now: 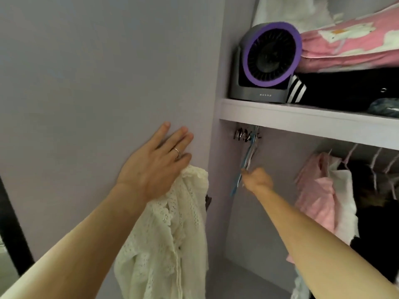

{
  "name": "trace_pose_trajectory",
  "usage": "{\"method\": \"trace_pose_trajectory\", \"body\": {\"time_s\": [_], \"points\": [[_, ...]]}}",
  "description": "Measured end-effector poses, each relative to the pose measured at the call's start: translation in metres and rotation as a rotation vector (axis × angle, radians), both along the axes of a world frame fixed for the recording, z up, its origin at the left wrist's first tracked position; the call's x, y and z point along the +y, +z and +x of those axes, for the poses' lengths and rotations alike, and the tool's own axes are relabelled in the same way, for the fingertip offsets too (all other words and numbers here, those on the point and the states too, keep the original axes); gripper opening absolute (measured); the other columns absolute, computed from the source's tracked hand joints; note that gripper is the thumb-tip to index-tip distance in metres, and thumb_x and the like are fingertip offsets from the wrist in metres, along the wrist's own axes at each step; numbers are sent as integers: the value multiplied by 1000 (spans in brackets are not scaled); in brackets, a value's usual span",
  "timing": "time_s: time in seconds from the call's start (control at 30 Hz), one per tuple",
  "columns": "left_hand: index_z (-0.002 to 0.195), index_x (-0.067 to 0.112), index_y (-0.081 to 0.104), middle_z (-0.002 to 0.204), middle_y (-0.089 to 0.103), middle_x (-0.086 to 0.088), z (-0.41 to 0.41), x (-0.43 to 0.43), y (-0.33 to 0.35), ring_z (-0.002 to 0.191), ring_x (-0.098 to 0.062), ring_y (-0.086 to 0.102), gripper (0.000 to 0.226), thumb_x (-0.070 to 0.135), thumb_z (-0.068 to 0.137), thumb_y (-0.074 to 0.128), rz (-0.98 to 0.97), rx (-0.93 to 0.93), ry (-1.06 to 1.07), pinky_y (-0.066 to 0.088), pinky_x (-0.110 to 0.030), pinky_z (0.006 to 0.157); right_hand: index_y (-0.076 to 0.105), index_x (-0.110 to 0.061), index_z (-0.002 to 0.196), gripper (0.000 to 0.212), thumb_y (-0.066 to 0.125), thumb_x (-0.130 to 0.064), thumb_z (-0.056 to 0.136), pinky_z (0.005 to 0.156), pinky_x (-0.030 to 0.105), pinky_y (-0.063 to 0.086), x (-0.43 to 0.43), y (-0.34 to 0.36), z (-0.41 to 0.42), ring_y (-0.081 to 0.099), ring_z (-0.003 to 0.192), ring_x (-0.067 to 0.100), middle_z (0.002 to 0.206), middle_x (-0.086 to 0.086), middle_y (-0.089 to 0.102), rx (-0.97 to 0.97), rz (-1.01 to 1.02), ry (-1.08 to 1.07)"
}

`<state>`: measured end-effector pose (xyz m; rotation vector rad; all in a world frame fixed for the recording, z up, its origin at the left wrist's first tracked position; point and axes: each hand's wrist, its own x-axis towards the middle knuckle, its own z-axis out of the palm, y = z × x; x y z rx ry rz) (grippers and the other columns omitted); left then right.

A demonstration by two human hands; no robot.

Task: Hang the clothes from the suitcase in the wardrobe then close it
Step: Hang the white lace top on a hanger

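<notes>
My left hand (155, 162) lies against the lilac wardrobe door (97, 83) with its fingers spread, while its palm and thumb side pin a cream lace garment (172, 234) that hangs down below it. Inside the wardrobe, my right hand (258, 179) is closed around the lower part of an empty blue hanger (245, 160). That hanger hangs from the rail with several other empty hangers (246, 134) at the rail's left end. The suitcase is out of view.
Pink, white and dark clothes (323, 197) hang on the rail to the right. On the shelf (302, 117) above stand a grey fan with a purple ring (267, 61), dark folded clothes and pink bedding (349, 46). A dark frame (13, 223) stands at far left.
</notes>
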<state>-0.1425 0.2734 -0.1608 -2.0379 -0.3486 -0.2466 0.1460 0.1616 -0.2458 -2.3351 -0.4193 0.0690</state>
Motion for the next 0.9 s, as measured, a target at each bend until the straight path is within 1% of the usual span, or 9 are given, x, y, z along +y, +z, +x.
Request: {"method": "trace_pose_trajectory", "body": {"time_s": [0.13,0.27,0.33,0.5,0.57,0.63,0.73,0.8,0.9], "points": [[158,22,13,164,-18,-16,1,2,-3,151,-33,-20,54,35,105,15,10,-50,-10,-21,-59,115,68,-3,111,35,53,-30,94,86,34,51,2,-15,14,63,108,35,117,21,67,-62,39,-105],[155,24,22,165,-12,-14,-1,1,-6,152,-32,-16,51,36,106,17,-18,-58,-40,-18,-57,118,64,-8,105,68,44,-71,87,82,36,53,5,-22,13,67,97,34,104,16,70,-31,87,-76],[155,24,25,166,-10,-13,-1,1,-5,153,-32,-14,50,35,107,17,-39,-70,-57,-18,-57,118,62,-16,98,69,46,-81,81,79,36,55,10,-24,12,69,90,31,94,10,70,-14,80,-55],[153,22,29,166,-6,-13,-2,1,-3,153,-32,-11,49,33,107,15,-49,-62,-67,-18,-56,117,74,-13,96,35,60,-44,89,81,38,60,22,-31,6,72,81,28,87,10,74,-23,35,-53],[152,23,30,166,-6,-13,-2,3,-4,153,-32,-11,49,33,107,15,-57,-55,-67,-17,-56,117,72,-8,104,43,53,-44,90,84,37,59,21,-31,0,71,84,29,93,14,74,15,67,-83],[153,23,29,166,-6,-13,-2,3,-5,153,-32,-11,49,33,107,16,-48,-38,-69,-16,-56,118,67,-5,119,57,41,-49,93,92,36,53,16,-23,-11,67,101,34,113,20,69,22,134,-133],[151,20,31,166,-3,-14,-2,1,-4,153,-33,-10,47,29,107,16,-33,-39,-67,-15,-55,119,61,1,127,59,31,-43,102,97,39,46,4,-2,-18,58,118,40,130,25,60,-94,164,-245],[148,16,35,166,10,-16,-3,5,-7,154,-34,0,48,22,106,15,-40,-54,-113,-9,-51,121,62,4,124,62,25,-43,105,97,40,45,-4,14,-22,57,119,41,129,27,60,-164,184,-310],[119,7,66,138,59,-20,-8,11,-10,138,-35,46,52,8,95,20,-94,-163,-358,25,-47,119,64,8,117,65,22,-41,107,92,40,47,-16,35,-37,59,115,41,124,29,62,-208,213,-340]]}}
